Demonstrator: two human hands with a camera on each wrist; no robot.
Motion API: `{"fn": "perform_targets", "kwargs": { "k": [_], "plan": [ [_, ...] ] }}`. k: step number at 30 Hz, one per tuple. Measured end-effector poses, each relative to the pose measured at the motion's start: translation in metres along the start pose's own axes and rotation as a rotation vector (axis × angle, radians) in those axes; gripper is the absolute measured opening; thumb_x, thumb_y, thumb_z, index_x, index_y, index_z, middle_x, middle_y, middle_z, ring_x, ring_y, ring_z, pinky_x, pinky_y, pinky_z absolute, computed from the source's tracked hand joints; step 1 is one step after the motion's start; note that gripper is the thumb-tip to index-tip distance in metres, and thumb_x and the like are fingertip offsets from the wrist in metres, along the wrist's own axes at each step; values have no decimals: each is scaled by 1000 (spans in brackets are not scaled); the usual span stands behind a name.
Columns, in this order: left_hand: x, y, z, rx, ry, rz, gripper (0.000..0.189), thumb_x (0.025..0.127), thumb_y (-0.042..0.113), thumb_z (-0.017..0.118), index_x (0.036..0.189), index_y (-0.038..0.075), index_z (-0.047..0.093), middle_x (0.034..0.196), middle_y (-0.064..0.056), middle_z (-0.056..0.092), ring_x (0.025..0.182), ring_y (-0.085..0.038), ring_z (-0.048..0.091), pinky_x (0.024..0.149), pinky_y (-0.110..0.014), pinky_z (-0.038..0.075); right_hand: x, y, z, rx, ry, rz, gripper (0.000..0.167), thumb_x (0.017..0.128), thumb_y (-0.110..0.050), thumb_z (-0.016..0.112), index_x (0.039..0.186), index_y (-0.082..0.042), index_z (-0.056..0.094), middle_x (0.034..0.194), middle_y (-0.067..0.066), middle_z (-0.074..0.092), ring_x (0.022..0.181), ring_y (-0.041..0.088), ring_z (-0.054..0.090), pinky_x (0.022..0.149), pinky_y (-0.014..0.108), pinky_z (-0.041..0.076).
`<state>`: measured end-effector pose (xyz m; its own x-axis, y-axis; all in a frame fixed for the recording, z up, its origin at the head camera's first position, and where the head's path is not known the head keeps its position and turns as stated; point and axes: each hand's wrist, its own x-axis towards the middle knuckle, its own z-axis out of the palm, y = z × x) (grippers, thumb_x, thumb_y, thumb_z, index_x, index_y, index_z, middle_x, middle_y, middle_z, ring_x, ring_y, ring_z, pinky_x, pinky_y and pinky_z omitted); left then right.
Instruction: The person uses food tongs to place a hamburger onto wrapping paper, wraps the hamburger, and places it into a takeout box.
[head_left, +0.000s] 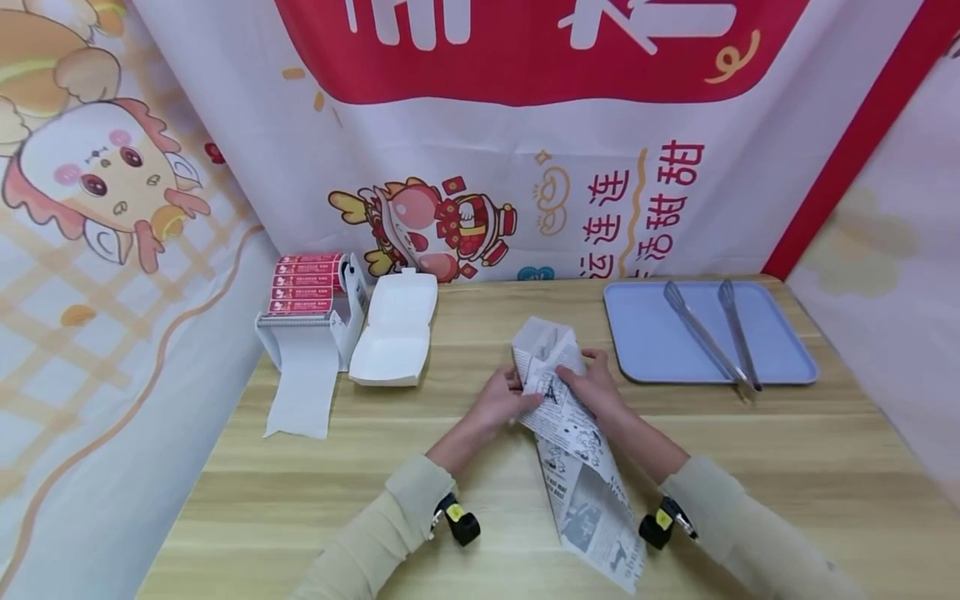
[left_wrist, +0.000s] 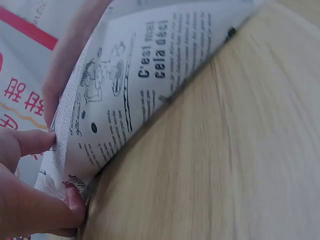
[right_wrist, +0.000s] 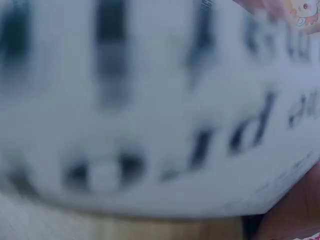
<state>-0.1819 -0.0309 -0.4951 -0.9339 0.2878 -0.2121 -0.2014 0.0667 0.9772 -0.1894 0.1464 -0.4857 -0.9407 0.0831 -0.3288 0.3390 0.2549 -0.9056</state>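
Newspaper-print wrapping paper [head_left: 567, 425] lies lengthwise in front of me, its far part folded over into a narrow bundle and its near part loose and flared. My left hand [head_left: 498, 402] pinches the left edge of the folded part between thumb and fingers; in the left wrist view, the left hand [left_wrist: 37, 197] grips the paper's edge just above the tabletop. On the other side, my right hand [head_left: 597, 387] holds the right edge, thumb on top and fingers behind. Printed paper [right_wrist: 150, 120] fills most of the right wrist view, blurred. Whatever is inside the folds is hidden.
A white open takeout box [head_left: 392, 354] stands at the back left beside a label dispenser [head_left: 306, 312] with a strip hanging out. At the back right, a blue tray [head_left: 645, 333] carries metal tongs [head_left: 701, 333]. Printed cloth [head_left: 480, 133] hangs behind the wooden table [head_left: 300, 500].
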Motion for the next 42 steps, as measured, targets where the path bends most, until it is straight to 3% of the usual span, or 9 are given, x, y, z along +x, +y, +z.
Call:
{"fn": "perform_targets", "kwargs": {
  "k": [4,10,13,17,21,28,35,38,42],
  "plan": [
    [4,-1,1,-31,16,-27,51,86,-7,67,134,-9,49,120,-25,65,91,-14,64,81,-25,56,3,2,6,35,24,-6,70,99,-28,60,154,-9,22,144,25,45,123,35,55,100,41,46],
    [5,-1,-2,-98,62,-25,56,84,-8,67,138,-8,49,125,-24,63,97,-16,62,86,-25,55,6,-1,9,90,8,29,68,101,-33,55,156,-7,25,150,19,43,129,31,51,108,41,43],
    [4,1,-6,-135,78,-22,67,82,-10,67,144,-3,41,137,-26,55,115,-27,61,97,-32,53,9,-6,7,175,-45,55,66,102,-34,54,155,-4,27,146,18,47,119,24,57,98,32,49],
    [5,4,-9,-164,86,-45,77,80,-13,67,147,6,34,142,-25,52,128,-36,56,100,-35,52,12,-10,4,302,-148,75,61,102,-29,54,151,1,33,127,13,58,98,13,62,80,21,53],
    [5,0,-11,-164,89,-41,78,81,-12,67,147,6,31,141,-26,52,127,-36,56,98,-35,53,16,-6,2,279,-153,42,53,101,-24,55,144,5,40,115,12,62,87,11,65,76,23,56],
    [7,-2,-13,-69,122,-49,93,81,-5,72,155,2,16,151,-31,40,138,-42,44,112,-48,43,23,-1,7,-11,13,-44,44,99,-26,59,132,2,49,123,21,61,89,18,63,70,21,52],
    [14,10,-9,0,151,-116,96,80,-3,70,157,2,13,149,-29,44,129,-38,53,106,-43,48,26,0,7,-100,109,-110,32,97,-23,58,118,1,52,111,24,66,76,17,63,62,23,51],
    [17,8,-5,80,187,-40,95,79,0,69,157,6,14,142,-28,50,120,-36,60,99,-40,53,26,0,6,-68,120,-105,31,98,-23,58,117,0,51,109,25,67,71,15,62,60,23,50],
    [17,4,1,326,267,108,75,79,10,68,146,15,36,129,-22,57,114,-34,58,96,-43,50,26,-1,8,-61,114,-87,35,100,-26,57,123,-2,45,117,26,66,79,20,65,63,24,52]
  ]
}}
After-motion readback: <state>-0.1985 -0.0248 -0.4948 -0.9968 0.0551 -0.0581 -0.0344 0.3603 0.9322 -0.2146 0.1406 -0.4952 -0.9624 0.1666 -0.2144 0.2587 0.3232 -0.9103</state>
